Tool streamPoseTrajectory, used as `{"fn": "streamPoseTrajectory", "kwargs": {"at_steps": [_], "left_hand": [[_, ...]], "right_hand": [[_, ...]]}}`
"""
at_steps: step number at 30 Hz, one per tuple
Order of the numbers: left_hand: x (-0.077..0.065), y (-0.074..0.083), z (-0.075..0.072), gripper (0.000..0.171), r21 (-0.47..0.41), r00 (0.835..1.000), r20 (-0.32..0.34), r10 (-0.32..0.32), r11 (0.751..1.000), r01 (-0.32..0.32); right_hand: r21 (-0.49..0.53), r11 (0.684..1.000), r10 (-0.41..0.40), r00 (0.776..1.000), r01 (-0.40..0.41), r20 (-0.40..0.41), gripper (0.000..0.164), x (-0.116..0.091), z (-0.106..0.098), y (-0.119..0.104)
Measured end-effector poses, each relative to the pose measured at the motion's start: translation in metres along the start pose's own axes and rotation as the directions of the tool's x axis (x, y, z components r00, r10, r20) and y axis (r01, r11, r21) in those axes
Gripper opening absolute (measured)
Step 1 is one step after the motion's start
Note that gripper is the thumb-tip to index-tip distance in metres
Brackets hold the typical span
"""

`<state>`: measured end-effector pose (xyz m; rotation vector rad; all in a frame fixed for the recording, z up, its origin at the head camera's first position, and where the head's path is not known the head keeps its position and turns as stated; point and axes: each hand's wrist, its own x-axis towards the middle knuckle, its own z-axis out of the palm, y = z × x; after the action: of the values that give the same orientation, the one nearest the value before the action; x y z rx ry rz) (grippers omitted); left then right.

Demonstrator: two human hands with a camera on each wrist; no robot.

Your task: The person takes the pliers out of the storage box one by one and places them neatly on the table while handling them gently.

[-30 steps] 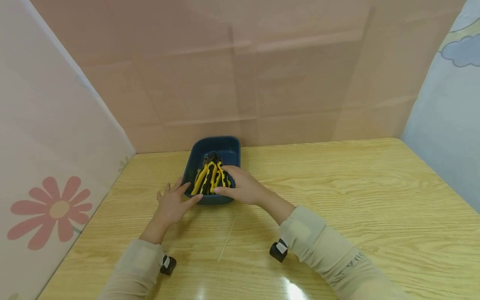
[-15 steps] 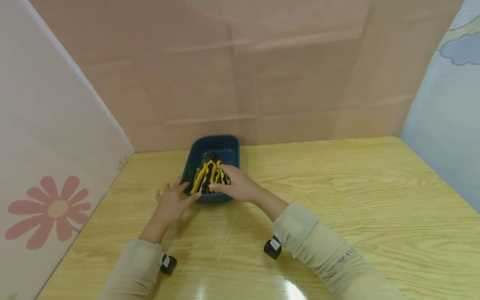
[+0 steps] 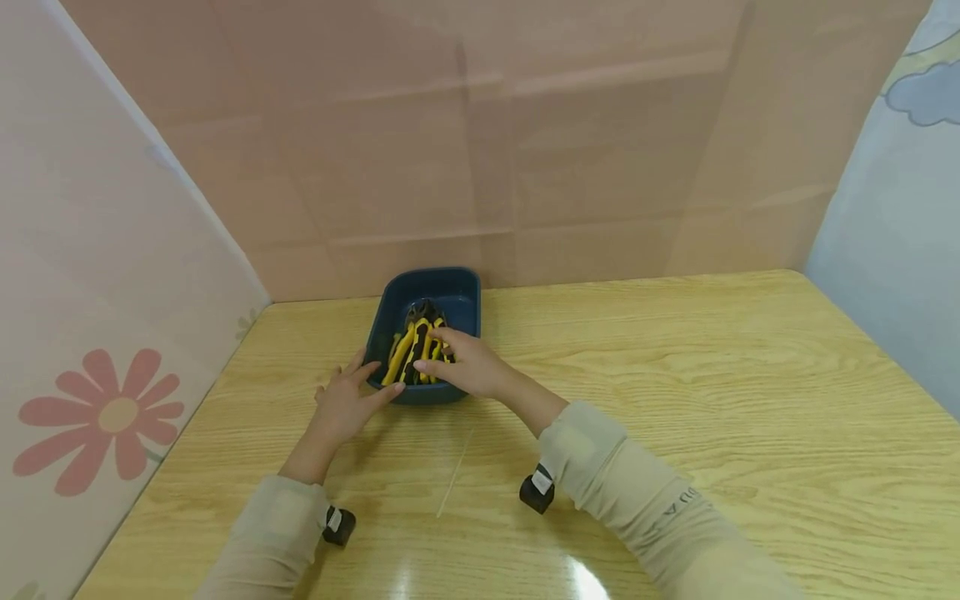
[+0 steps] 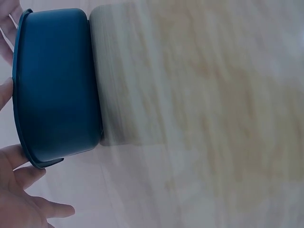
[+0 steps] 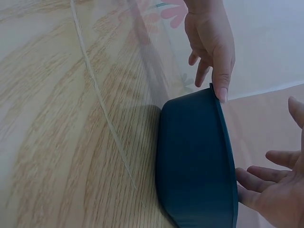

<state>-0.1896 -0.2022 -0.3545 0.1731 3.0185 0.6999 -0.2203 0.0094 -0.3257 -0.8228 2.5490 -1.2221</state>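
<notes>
Can't see all the yellow and black things, partly behind the right hand. Can't make out the dark lumps beside them (too small and blurry). Can't look into the blue bin from either wrist view. Can't read the letters on the right sleeve. Can't see the whole left hand in the left wrist view, cut off by the edge.

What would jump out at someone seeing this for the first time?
Probably the cluster of yellow-and-black items inside a dark blue bin, which stands near the back edge of the wooden table. Two bare hands come next: the left hand at the bin's near-left corner, the right hand over its right side. A big pink flower brightens the left wall.
</notes>
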Motion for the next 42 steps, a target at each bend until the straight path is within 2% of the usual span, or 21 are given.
{"fn": "streamPoseTrajectory", "kwargs": {"at_steps": [9,13,23,30,35,42], "left_hand": [[-0.002,-0.006,-0.003,0.082,-0.031,1.0,0.001,-0.015,0.999,0.015],[-0.004,-0.008,-0.004,0.081,-0.04,1.0,0.004,-0.022,0.999,0.023],[-0.005,-0.009,-0.006,0.082,-0.059,1.0,0.007,-0.029,0.998,0.029],[-0.006,-0.01,-0.005,0.082,-0.078,0.999,0.015,-0.04,0.996,0.041],[-0.007,-0.009,-0.006,0.082,-0.085,0.999,0.013,-0.039,0.996,0.04],[-0.009,-0.011,-0.008,0.083,-0.09,0.998,0.026,-0.05,0.995,0.052]], "right_hand": [[0.104,0.992,0.063,0.997,-0.068,0.05,0.063,0.012,0.014,-0.008],[0.095,0.992,0.073,0.995,-0.078,0.063,0.063,0.015,0.02,-0.014],[0.099,0.988,0.113,0.993,-0.115,0.03,0.058,0.019,0.023,-0.012],[0.082,0.99,0.107,0.993,-0.111,0.055,0.058,0.022,0.026,-0.013],[0.048,0.989,0.134,0.99,-0.136,0.051,0.055,0.025,0.028,-0.016],[0.058,0.98,0.187,0.982,-0.189,0.04,0.051,0.031,0.035,-0.016]]}}
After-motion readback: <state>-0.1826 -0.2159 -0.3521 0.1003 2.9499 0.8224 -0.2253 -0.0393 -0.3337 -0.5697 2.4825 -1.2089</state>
